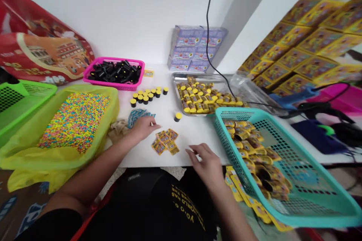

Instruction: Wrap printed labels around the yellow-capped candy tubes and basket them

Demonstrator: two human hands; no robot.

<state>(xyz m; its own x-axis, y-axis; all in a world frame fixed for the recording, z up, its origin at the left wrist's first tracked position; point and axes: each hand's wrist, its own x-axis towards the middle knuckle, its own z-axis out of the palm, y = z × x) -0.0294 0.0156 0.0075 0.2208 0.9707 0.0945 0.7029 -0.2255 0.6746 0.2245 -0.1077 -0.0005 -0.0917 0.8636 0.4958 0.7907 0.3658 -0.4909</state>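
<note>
My left hand (144, 126) rests on the white table (195, 130) beside a blue cloth (139, 115), fingers pinched together at the tip; what they hold, if anything, is too small to make out. Just right of it lies a small fan of yellow printed labels (165, 141). My right hand (206, 162) hovers near the table's front edge, fingers loosely curled with nothing visible in them. One black tube with a yellow cap (177, 116) stands alone behind the labels.
A teal basket (305, 211) of labelled tubes sits at right, a metal tray (177, 77) of more behind it. Capped tubes (147, 95), a pink basket (93, 66) of black tubes, a yellow-lined bin of coloured beads (74, 120), a green basket (25, 94) and stacked boxes (305, 45) surround.
</note>
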